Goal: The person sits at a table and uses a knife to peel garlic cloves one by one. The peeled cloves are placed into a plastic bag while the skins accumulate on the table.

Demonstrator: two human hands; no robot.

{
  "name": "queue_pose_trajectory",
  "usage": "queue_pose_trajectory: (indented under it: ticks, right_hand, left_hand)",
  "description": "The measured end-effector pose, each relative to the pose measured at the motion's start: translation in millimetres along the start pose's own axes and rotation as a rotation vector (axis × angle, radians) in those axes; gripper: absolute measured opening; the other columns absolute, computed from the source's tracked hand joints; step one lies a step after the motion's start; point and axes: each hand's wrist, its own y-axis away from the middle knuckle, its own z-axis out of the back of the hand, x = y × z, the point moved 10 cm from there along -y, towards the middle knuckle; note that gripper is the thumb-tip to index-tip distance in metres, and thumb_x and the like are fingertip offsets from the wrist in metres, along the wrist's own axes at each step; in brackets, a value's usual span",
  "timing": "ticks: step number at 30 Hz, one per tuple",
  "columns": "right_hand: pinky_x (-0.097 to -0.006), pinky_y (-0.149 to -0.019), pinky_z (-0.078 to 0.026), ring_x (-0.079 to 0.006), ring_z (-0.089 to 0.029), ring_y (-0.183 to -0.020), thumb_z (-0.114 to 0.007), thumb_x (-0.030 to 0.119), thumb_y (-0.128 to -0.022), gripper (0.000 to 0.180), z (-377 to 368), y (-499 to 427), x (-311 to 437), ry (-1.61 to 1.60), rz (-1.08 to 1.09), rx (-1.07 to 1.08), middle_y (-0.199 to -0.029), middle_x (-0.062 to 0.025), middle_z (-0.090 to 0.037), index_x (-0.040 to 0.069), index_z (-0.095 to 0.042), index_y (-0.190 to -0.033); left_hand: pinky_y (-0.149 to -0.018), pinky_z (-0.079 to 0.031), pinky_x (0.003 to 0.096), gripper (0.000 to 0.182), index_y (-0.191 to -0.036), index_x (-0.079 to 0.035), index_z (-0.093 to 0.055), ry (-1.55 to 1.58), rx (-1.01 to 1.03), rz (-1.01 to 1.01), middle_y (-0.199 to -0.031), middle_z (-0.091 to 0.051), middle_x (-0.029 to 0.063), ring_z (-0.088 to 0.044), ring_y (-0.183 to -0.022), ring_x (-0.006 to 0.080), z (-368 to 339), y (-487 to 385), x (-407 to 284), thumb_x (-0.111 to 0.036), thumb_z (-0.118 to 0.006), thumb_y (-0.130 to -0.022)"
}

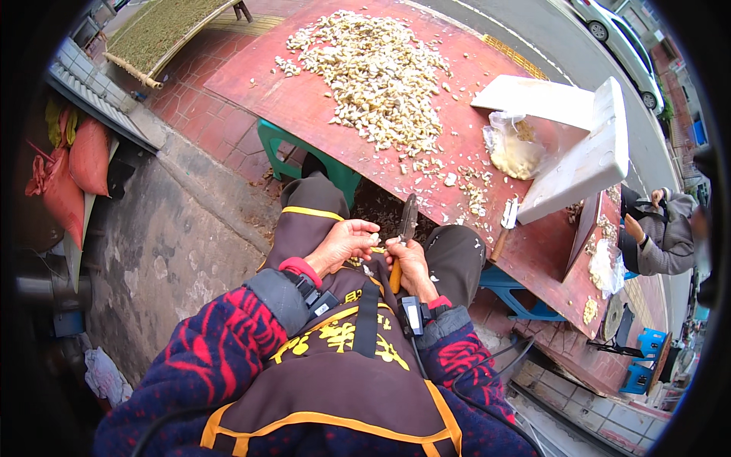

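Note:
My left hand (341, 247) is over my lap, its thumb and fingertips pinching a small pale clove (374, 236), which looks like garlic. Close beside it, my right hand (412, 267) grips a knife with a yellow-brown handle (395, 276). The knife's dark, stained blade (409, 216) points up and away from me, towards the table edge. Beyond both hands, a large heap of unpeeled cloves (382, 74) covers much of the red tabletop (257, 85). Skins and scraps (475, 191) are scattered along its near edge.
A clear plastic bag of peeled cloves (514, 153) lies by white foam panels (582, 154). Another knife (505, 229) rests near the table edge. At right sits another person (665, 234). A green stool (275, 143) and blue stool (517, 294) are under the table; red sacks (65, 194) stand left.

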Motion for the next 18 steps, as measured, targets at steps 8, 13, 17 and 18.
queue_pose_trajectory:
  ticks: [8,13,17,18]
  right_hand:
    - [-0.0244,-0.044,-0.042,-0.0096,-0.048,-0.05,-0.061,0.016,-0.085,0.014,-1.1,-10.4,-2.0,-0.064,0.012,0.051,-0.064,-0.0019,-0.054,0.005,-0.053,-0.085]
    - [-0.0229,-0.048,-0.041,-0.009,-0.048,-0.053,-0.055,0.018,-0.088,0.014,-4.1,-6.8,5.0,-0.021,0.081,0.058,-0.067,-0.0015,-0.055,0.004,-0.054,-0.086]
    - [-0.0262,-0.057,-0.045,-0.0119,-0.054,-0.06,-0.053,0.021,-0.085,0.022,-12.8,0.2,24.6,0.234,0.289,0.062,-0.07,-0.0053,-0.059,0.001,-0.06,-0.091]
    - [-0.0274,-0.058,-0.046,-0.0131,-0.056,-0.062,-0.053,0.02,-0.085,0.021,-16.1,2.9,31.2,0.327,0.351,0.061,-0.071,-0.0064,-0.06,0.001,-0.06,-0.092]
  left_hand:
    - [-0.073,-0.056,0.0248,0.021,-0.106,0.001,-0.059,0.231,0.126,0.052,-0.091,-0.065,0.0084,-0.065,-0.079,0.0141,-14.0,-5.5,2.8,-0.006,-0.063,-0.087]
    - [-0.075,-0.056,0.0247,0.02,-0.108,0.003,-0.057,0.28,0.175,0.067,-0.094,-0.064,0.0096,-0.065,-0.08,0.0139,-21.8,-9.1,1.3,-0.007,-0.057,-0.091]
    - [-0.073,-0.056,0.0251,0.02,-0.109,0.003,-0.057,0.312,0.188,0.082,-0.095,-0.064,0.0101,-0.065,-0.08,0.0143,-21.7,-11.1,3.7,-0.008,-0.056,-0.091]
    - [-0.073,-0.056,0.0255,0.02,-0.108,0.003,-0.057,0.32,0.18,0.084,-0.096,-0.064,0.0103,-0.065,-0.08,0.0145,-20.0,-11.6,5.0,-0.008,-0.056,-0.091]
